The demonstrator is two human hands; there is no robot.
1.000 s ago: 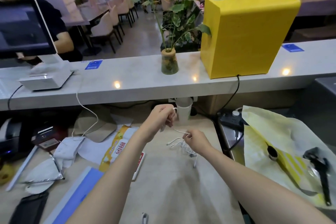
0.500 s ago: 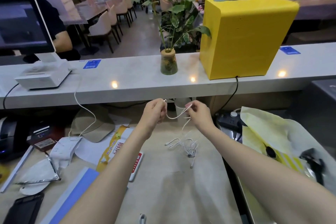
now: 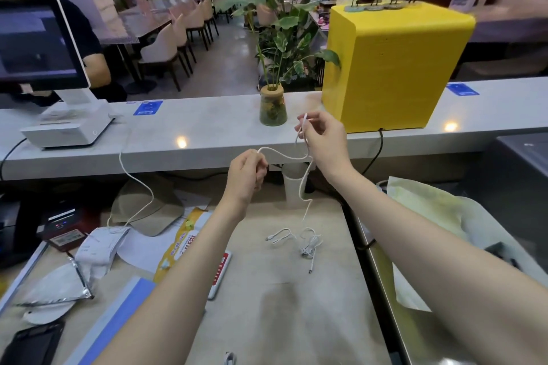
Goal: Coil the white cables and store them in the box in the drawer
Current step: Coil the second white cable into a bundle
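Since the earlier frame we have lifted our right hand [image 3: 323, 139] up and to the right, to the height of the raised counter's [image 3: 207, 139] near edge, and the span of white cable [image 3: 281, 154] between our hands has grown longer.

From the left, the point-of-sale terminal [image 3: 59, 115] sits on the raised counter, and another thin white wire [image 3: 139, 187] drops from it to the clutter of papers [image 3: 98, 246] on the lower desk [image 3: 296, 305]. A tan cap [image 3: 148, 207] lies far on the desk, under the counter's overhang.

Our left hand [image 3: 247, 175] is curled, pinching the white cable at its top. The cable arcs right to our right hand, which pinches it near one end between thumb and fingers, the end sticking up. From there it hangs down past the white cup [image 3: 292, 187] to a loose tangle on the desk, near the desk's right edge. The bare desk surface near us, between our forearms, gives open room.

Further right, the yellow box [image 3: 394, 68] stands on the counter, and a yellow-green bag [image 3: 430, 210] lies beyond the desk's right edge.
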